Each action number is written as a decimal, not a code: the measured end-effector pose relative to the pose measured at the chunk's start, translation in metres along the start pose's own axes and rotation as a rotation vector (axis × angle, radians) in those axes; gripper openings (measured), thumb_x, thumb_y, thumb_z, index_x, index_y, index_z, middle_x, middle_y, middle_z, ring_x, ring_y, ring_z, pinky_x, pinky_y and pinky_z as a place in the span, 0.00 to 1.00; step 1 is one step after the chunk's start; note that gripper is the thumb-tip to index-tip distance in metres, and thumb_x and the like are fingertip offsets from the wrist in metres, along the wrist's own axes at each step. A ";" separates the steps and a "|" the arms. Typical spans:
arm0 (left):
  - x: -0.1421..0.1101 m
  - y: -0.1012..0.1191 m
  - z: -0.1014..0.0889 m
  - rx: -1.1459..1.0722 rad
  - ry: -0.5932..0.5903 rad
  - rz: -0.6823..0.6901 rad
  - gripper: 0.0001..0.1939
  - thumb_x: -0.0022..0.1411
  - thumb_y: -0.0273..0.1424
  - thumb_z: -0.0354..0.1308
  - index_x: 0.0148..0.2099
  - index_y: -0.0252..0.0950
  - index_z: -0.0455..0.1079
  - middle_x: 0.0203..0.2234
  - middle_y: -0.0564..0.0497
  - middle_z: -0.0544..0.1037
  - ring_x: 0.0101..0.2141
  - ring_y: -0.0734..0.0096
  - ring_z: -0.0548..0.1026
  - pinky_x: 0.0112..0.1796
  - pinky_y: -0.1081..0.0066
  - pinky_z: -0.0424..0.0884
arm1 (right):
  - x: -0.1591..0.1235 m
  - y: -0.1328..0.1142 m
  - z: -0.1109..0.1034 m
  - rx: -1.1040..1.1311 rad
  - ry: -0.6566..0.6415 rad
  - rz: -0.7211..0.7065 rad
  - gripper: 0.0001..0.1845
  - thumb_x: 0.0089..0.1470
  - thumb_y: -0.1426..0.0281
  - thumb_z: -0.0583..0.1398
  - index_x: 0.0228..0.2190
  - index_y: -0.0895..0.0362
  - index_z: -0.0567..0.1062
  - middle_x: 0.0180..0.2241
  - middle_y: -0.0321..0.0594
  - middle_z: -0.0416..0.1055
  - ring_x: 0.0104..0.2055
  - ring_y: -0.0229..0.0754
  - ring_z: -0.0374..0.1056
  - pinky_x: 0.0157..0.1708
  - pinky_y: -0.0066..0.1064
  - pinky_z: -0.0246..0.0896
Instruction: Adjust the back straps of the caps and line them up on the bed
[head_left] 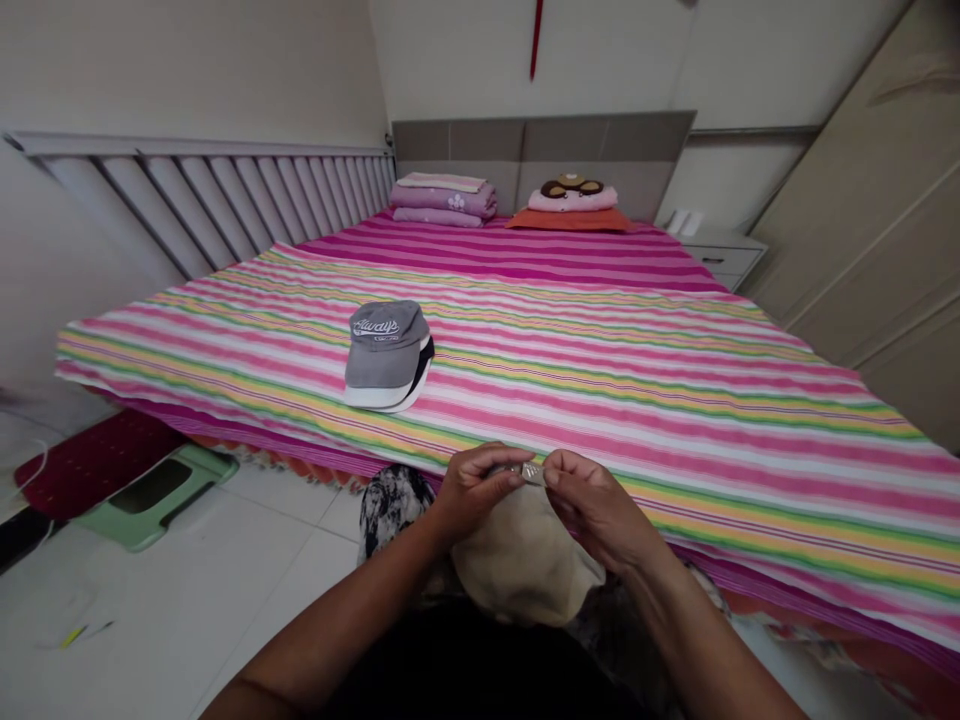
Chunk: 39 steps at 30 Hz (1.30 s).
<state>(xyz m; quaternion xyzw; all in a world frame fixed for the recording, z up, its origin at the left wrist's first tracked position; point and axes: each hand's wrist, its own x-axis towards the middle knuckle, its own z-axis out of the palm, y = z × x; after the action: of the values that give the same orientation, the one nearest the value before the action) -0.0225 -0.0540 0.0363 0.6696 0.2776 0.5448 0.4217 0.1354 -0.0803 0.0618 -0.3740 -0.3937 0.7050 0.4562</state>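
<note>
Over a beige cap (523, 560), hands (474, 490) (596, 508) pinching buckle (533, 473)

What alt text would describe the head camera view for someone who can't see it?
A person's left hand and right hand pinch a small metal buckle on a beige cap, held beside a striped bedspread, where a grey cap rests.

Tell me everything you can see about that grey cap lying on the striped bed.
The grey cap looks like soft cloth, with white stitched lettering reading "Always" on its front. Its brim points toward the viewer and shows white and black layers; whether a second cap lies beneath cannot be told. It rests crown up on the striped bedspread, and nothing else visibly touches it.
</note>
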 end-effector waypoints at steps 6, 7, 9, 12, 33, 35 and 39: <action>-0.003 -0.003 0.000 -0.009 0.006 -0.045 0.16 0.44 0.30 0.64 0.39 0.37 0.74 0.29 0.49 0.76 0.32 0.70 0.73 0.34 0.73 0.67 | 0.000 0.005 0.005 -0.029 0.071 -0.037 0.14 0.43 0.63 0.61 0.19 0.58 0.63 0.12 0.25 0.50 0.15 0.28 0.37 0.15 0.24 0.28; -0.004 -0.004 0.000 -0.020 0.011 -0.069 0.16 0.43 0.30 0.65 0.38 0.37 0.74 0.29 0.50 0.76 0.32 0.70 0.73 0.34 0.73 0.67 | 0.000 0.006 0.005 -0.029 0.068 -0.035 0.14 0.44 0.63 0.61 0.19 0.58 0.63 0.12 0.25 0.50 0.15 0.28 0.37 0.15 0.25 0.29; -0.006 -0.007 0.001 -0.070 0.027 -0.154 0.15 0.43 0.30 0.65 0.38 0.36 0.74 0.29 0.50 0.76 0.31 0.71 0.72 0.34 0.73 0.66 | 0.000 0.008 0.005 -0.026 0.072 -0.043 0.14 0.44 0.63 0.61 0.19 0.58 0.63 0.12 0.26 0.50 0.15 0.28 0.39 0.16 0.25 0.30; -0.008 -0.009 0.003 -0.182 0.041 -0.272 0.15 0.44 0.31 0.64 0.38 0.35 0.73 0.29 0.50 0.76 0.31 0.72 0.72 0.33 0.73 0.66 | 0.001 0.011 0.006 -0.016 0.115 -0.079 0.13 0.43 0.63 0.61 0.20 0.58 0.64 0.13 0.26 0.51 0.16 0.29 0.41 0.17 0.25 0.32; -0.010 -0.007 0.007 -0.255 0.040 -0.363 0.14 0.42 0.31 0.65 0.34 0.32 0.69 0.28 0.51 0.74 0.28 0.75 0.70 0.32 0.74 0.64 | 0.001 0.011 0.005 0.048 0.099 0.009 0.14 0.39 0.64 0.65 0.21 0.58 0.67 0.13 0.28 0.55 0.16 0.29 0.45 0.17 0.22 0.37; -0.010 -0.006 0.006 -0.250 0.033 -0.347 0.14 0.42 0.31 0.64 0.34 0.32 0.68 0.27 0.51 0.73 0.27 0.76 0.69 0.31 0.75 0.64 | 0.001 0.010 0.005 0.051 0.098 0.011 0.12 0.39 0.65 0.65 0.22 0.59 0.69 0.13 0.29 0.56 0.16 0.29 0.47 0.17 0.22 0.40; -0.011 -0.008 0.006 -0.299 0.023 -0.365 0.14 0.43 0.31 0.64 0.34 0.32 0.67 0.26 0.52 0.72 0.26 0.78 0.67 0.29 0.76 0.62 | -0.002 0.008 0.004 0.104 0.065 0.014 0.10 0.37 0.70 0.65 0.26 0.59 0.71 0.16 0.31 0.61 0.18 0.30 0.53 0.19 0.22 0.47</action>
<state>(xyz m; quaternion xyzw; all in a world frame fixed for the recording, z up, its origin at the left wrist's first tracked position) -0.0192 -0.0609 0.0239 0.5321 0.3153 0.5022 0.6043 0.1297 -0.0847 0.0571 -0.3753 -0.3385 0.7152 0.4827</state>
